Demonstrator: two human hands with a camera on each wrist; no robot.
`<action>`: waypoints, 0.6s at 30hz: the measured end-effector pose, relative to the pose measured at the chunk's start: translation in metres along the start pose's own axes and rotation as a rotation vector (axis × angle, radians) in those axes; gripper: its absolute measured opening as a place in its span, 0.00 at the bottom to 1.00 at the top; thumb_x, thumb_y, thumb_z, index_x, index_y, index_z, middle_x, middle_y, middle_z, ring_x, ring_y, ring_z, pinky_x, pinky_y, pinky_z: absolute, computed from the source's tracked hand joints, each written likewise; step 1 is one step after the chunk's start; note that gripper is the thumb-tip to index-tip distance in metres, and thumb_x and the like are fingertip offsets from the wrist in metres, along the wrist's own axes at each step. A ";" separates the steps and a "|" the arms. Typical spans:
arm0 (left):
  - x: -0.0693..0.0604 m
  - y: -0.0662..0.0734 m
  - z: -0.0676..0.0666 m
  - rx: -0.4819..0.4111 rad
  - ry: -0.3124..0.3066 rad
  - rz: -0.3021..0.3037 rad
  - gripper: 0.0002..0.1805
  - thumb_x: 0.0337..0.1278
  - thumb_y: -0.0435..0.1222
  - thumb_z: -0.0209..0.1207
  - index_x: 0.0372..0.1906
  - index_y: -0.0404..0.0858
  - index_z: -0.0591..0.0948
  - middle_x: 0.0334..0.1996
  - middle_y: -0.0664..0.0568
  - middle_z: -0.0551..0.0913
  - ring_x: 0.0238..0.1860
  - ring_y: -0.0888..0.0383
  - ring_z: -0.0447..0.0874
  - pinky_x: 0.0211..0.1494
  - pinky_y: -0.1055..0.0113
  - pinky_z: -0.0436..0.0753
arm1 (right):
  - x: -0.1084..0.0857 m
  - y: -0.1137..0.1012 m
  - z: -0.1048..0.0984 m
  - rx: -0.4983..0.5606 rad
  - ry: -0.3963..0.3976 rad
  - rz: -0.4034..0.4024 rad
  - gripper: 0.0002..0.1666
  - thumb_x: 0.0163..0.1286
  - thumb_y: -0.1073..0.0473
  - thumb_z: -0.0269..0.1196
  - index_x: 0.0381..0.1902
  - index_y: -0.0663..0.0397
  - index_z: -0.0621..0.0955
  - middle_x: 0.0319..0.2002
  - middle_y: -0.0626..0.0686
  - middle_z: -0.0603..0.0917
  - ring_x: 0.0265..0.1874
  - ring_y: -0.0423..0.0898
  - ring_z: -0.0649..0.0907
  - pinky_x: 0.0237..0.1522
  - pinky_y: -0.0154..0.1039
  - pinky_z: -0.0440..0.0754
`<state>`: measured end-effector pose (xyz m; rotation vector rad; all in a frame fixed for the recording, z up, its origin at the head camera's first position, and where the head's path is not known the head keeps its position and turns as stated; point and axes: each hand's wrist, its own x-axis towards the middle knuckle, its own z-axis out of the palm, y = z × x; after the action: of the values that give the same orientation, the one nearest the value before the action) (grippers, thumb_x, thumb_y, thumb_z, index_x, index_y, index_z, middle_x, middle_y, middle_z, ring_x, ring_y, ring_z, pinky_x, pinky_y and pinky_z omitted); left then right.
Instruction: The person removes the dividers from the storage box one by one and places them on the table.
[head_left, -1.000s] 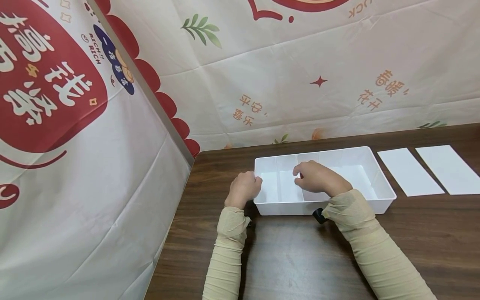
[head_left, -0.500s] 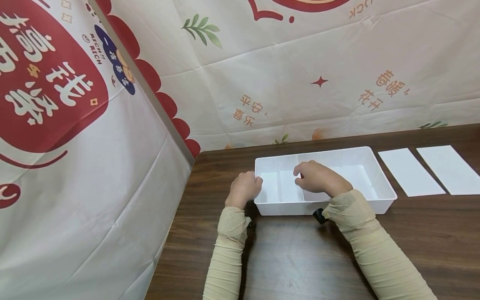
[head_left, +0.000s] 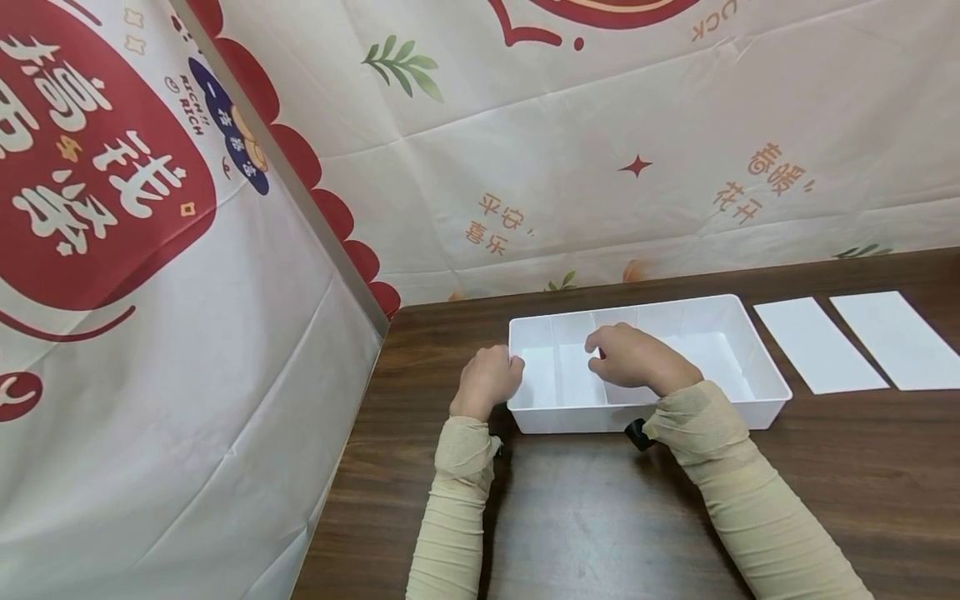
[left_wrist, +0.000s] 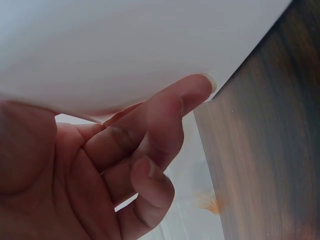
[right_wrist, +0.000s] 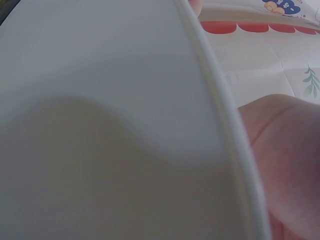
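Note:
A white plastic tray with compartments stands on the table. At its left end, my left hand grips the end wall, the thumb side at the rim. In the left wrist view, the fingers of that hand lie against the outside of the white wall. My right hand reaches over the tray's front wall, its thumb and index finger curled at the divider right of the second compartment. The other fingertips are hidden. Seen from the right wrist, the tray's wall blocks most of that hand.
Two white rectangular cards or sheets lie flat on the brown wooden table, right of the tray. A printed cloth hangs along the back, and another cloth along the left side.

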<state>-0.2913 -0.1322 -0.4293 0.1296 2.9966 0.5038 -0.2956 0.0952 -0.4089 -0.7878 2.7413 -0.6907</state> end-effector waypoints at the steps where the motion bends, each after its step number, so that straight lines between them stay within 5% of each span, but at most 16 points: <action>1: 0.000 0.000 0.000 -0.001 0.001 0.001 0.16 0.70 0.41 0.47 0.26 0.38 0.76 0.22 0.48 0.74 0.25 0.53 0.74 0.29 0.61 0.73 | 0.000 0.000 0.000 0.000 -0.001 0.001 0.11 0.65 0.65 0.55 0.40 0.64 0.82 0.24 0.51 0.79 0.23 0.45 0.75 0.31 0.42 0.75; 18: 0.000 -0.001 0.000 0.007 0.006 0.014 0.17 0.69 0.40 0.47 0.23 0.39 0.74 0.20 0.50 0.71 0.24 0.54 0.73 0.27 0.62 0.72 | 0.001 -0.002 0.000 -0.018 0.010 0.003 0.14 0.65 0.65 0.57 0.45 0.67 0.82 0.29 0.55 0.83 0.27 0.47 0.79 0.34 0.46 0.79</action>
<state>-0.2910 -0.1329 -0.4297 0.1499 3.0058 0.4967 -0.2958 0.0934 -0.4080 -0.7862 2.7608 -0.6719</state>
